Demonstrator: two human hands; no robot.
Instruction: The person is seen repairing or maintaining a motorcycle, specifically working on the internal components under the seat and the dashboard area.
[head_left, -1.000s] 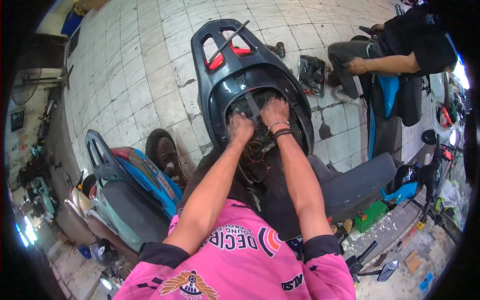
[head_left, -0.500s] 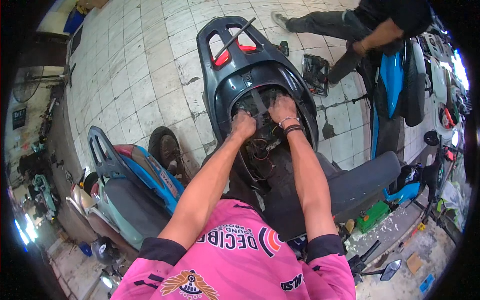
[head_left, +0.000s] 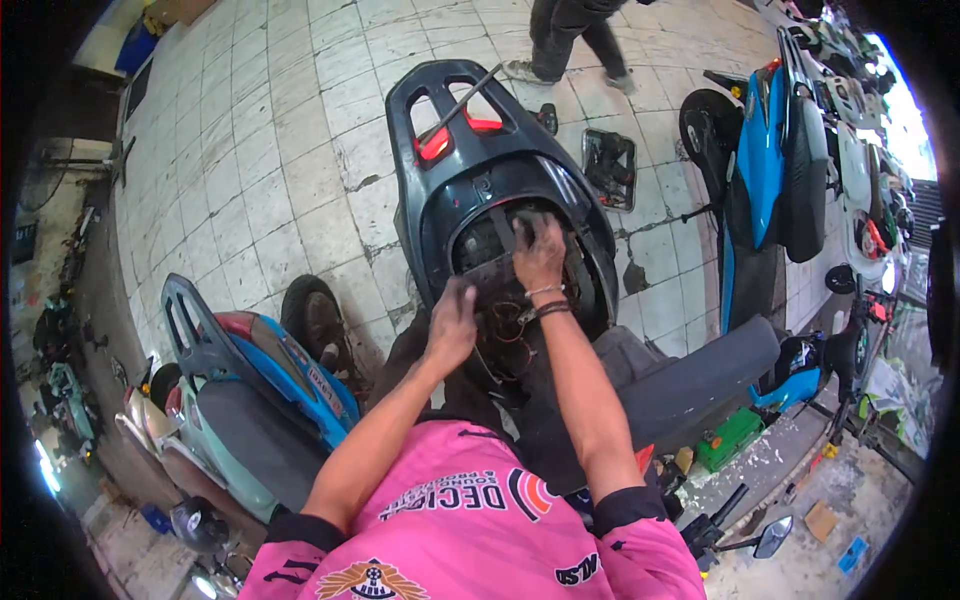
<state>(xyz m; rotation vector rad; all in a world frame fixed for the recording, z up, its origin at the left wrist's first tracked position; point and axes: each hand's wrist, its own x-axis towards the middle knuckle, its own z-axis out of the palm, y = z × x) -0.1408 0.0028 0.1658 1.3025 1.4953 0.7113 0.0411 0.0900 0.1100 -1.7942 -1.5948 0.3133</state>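
The open underseat bay of a dark scooter tail (head_left: pixel 480 190) lies in front of me, with a black rear rack at its far end. My right hand (head_left: pixel 540 258) reaches over the bay beside a dark strap (head_left: pixel 503 230); its bent fingers are smeared by motion, and any grip is unclear. At the bay's near left edge, my left hand (head_left: pixel 455 325) has its fingers stretched upward, by the end of a dark flat part (head_left: pixel 490 278). Loose wires (head_left: pixel 515 325) show below that part. A thin rod (head_left: pixel 462 105) lies across the rack.
A scooter seat (head_left: pixel 680 385) is at right. Blue-panelled scooters stand left (head_left: pixel 285 365) and right (head_left: pixel 765 160). A tray of small parts (head_left: pixel 609 168) rests on the tiled floor, with a green box (head_left: pixel 730 438) nearer. Another person's legs (head_left: pixel 575 45) are at the far side.
My left hand has drawn back out of the bay toward me and left. My right hand has shifted slightly back and left. The other person has moved left, away from the right-hand scooter.
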